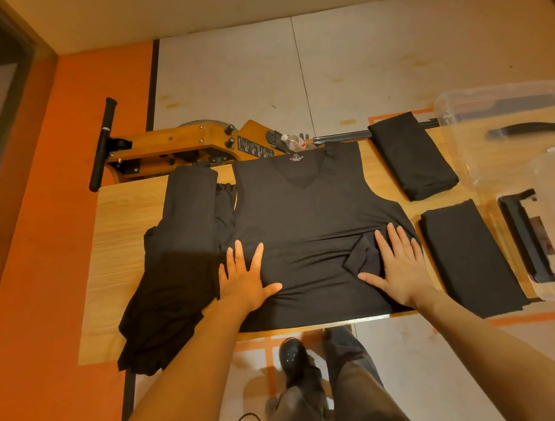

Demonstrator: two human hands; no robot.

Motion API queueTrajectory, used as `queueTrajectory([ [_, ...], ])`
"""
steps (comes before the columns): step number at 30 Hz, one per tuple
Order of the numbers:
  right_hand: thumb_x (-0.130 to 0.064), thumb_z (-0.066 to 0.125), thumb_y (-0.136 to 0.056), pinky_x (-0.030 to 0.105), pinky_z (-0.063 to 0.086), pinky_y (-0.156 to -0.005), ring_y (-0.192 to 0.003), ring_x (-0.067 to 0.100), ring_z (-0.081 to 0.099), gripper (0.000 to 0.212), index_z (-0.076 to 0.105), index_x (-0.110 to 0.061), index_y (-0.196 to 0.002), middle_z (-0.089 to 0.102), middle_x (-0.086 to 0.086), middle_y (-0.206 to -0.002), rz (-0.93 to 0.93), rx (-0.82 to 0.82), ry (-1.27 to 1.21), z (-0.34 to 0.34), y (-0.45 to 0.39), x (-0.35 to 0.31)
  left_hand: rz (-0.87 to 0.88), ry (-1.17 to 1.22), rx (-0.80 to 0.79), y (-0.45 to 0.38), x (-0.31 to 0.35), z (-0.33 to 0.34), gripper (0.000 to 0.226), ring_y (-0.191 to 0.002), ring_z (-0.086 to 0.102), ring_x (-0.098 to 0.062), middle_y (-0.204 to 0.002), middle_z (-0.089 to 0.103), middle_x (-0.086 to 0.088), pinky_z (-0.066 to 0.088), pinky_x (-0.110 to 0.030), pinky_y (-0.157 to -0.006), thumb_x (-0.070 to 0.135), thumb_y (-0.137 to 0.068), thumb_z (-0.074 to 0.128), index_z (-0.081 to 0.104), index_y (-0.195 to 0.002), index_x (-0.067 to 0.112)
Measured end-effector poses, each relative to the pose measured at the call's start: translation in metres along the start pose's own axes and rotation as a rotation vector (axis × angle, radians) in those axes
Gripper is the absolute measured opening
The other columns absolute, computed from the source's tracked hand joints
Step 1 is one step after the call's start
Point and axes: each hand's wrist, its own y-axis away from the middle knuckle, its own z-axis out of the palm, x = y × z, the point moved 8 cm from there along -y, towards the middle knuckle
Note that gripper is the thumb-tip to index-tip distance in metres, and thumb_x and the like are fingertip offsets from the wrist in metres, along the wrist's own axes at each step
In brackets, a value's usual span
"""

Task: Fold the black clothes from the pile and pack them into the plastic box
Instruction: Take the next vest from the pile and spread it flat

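this looks like a home workout or spare room pressed into use for laundry. a wooden rowing machine (178,145) with a black handle bar (103,144) and a metal rail stands on the floor behind a light wood bench (121,229), with a water bottle (294,141) lying on it. the walls are painted orange (38,229) and pale, the floor is large pale tiles marked with orange tape, and clear plastic storage boxes (509,132) sit at the right.
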Motion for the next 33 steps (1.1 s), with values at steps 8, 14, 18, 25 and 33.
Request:
queueTrajectory([
  [8,-0.091,0.004,-0.069,0.041,-0.006,-0.118,-0.150,0.025,-0.014,0.111,-0.007,-0.022,-0.156,-0.011,0.007,-0.163,-0.031,-0.037,0.049,0.006,0.022,0.005,-0.040,0.021,0.027,0.026,0.003,0.021,0.095,-0.143,-0.025,-0.034,-0.153,-0.034,-0.013,-0.001,-0.051,-0.117,0.073,-0.086,0.040,-0.022,-0.148,0.037],
  [14,-0.092,0.000,-0.069,0.042,-0.006,-0.118,-0.149,0.024,-0.016,0.111,-0.008,-0.022,-0.156,-0.012,0.006,-0.164,-0.014,-0.034,0.055,0.015,0.034,0.008,-0.053,0.012,0.083,0.038,0.005,0.033,0.094,-0.144,-0.022,-0.036,-0.155,-0.030,-0.013,0.001,-0.052,-0.117,0.076,-0.085,0.036,-0.021,-0.148,0.036],
  [18,-0.089,0.007,-0.075,0.042,-0.005,-0.119,-0.150,0.025,-0.016,0.106,-0.010,-0.022,-0.155,-0.014,0.006,-0.163,-0.002,-0.040,0.064,0.016,0.042,0.007,-0.031,0.020,0.097,0.041,0.005,0.034,0.093,-0.144,-0.021,-0.035,-0.156,-0.028,-0.012,0.002,-0.052,-0.117,0.075,-0.085,0.037,-0.019,-0.149,0.036],
  [25,-0.076,0.039,-0.085,0.041,0.003,-0.120,-0.151,0.026,-0.002,0.096,0.006,-0.023,-0.157,0.000,0.006,-0.165,0.037,0.004,-0.048,0.008,0.046,0.000,0.016,0.050,0.213,0.045,-0.001,0.025,0.086,-0.148,-0.008,-0.032,-0.160,-0.012,-0.011,0.008,-0.050,-0.117,0.065,-0.087,0.049,0.002,-0.153,0.036],
  [33,-0.048,0.070,-0.083,0.032,0.047,-0.093,-0.109,0.019,0.053,0.048,0.063,-0.016,-0.117,0.059,0.003,-0.118,-0.091,0.238,-0.201,-0.004,0.063,-0.040,0.065,0.193,0.610,0.062,-0.046,-0.014,0.065,-0.099,0.062,-0.035,-0.114,0.063,-0.013,0.052,-0.046,-0.070,0.029,-0.057,0.092,0.068,-0.116,0.018],
])
